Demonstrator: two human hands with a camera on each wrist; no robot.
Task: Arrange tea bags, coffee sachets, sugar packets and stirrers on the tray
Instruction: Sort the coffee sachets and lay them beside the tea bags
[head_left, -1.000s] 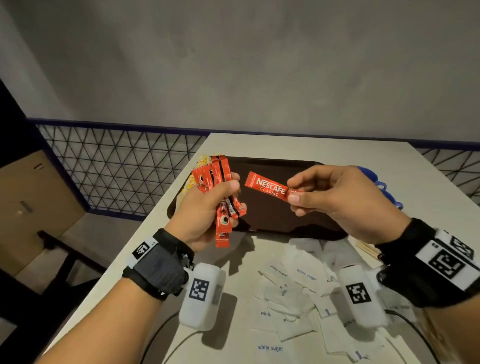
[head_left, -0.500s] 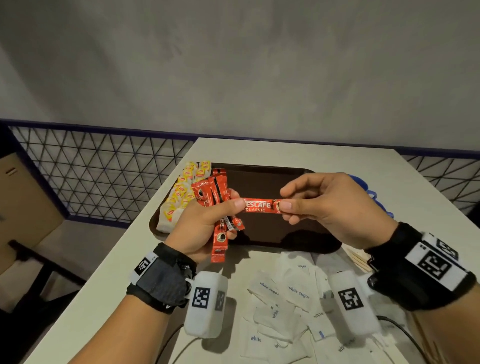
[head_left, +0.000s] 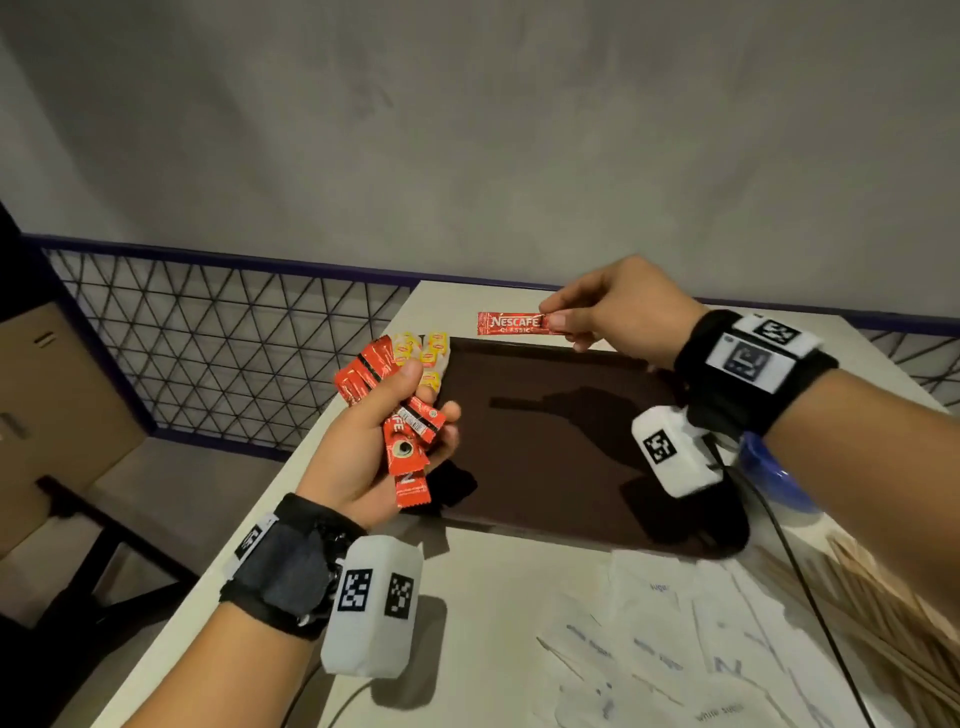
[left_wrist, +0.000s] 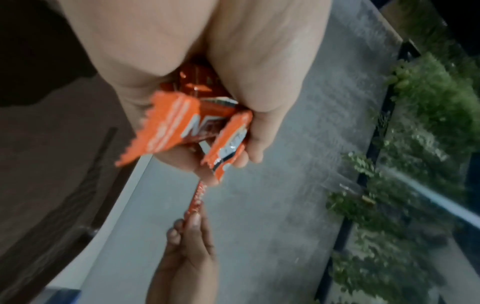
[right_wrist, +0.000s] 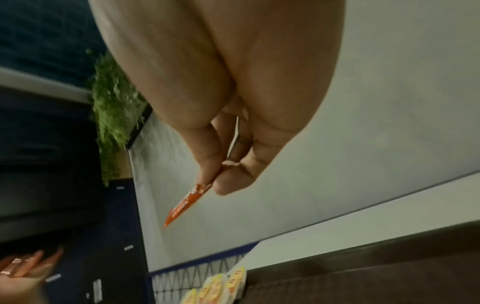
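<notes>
My left hand (head_left: 400, 415) grips a fanned bunch of red coffee sachets (head_left: 405, 447) just left of the dark brown tray (head_left: 545, 499); the left wrist view shows the coffee sachets (left_wrist: 171, 127) between thumb and fingers. My right hand (head_left: 597, 317) pinches a single red coffee sachet (head_left: 511, 323) by one end above the tray's far edge; the single sachet (right_wrist: 187, 203) juts from my fingertips in the right wrist view. Yellow tea bags (head_left: 426, 353) lie in a row along the tray's far left. White sugar packets (head_left: 675, 654) are scattered on the table in front. Wooden stirrers (head_left: 893, 618) lie at the right.
A blue object (head_left: 774, 478) sits on the white table (head_left: 467, 649) right of the tray, partly behind my right wrist. A black cable (head_left: 800, 582) crosses the table near the stirrers. A metal mesh railing (head_left: 218, 343) runs along the table's left side.
My right hand has carried the single sachet away from the left hand's bunch, up and toward the tray's far edge. The left hand has kept its bunch near the tray's left side.
</notes>
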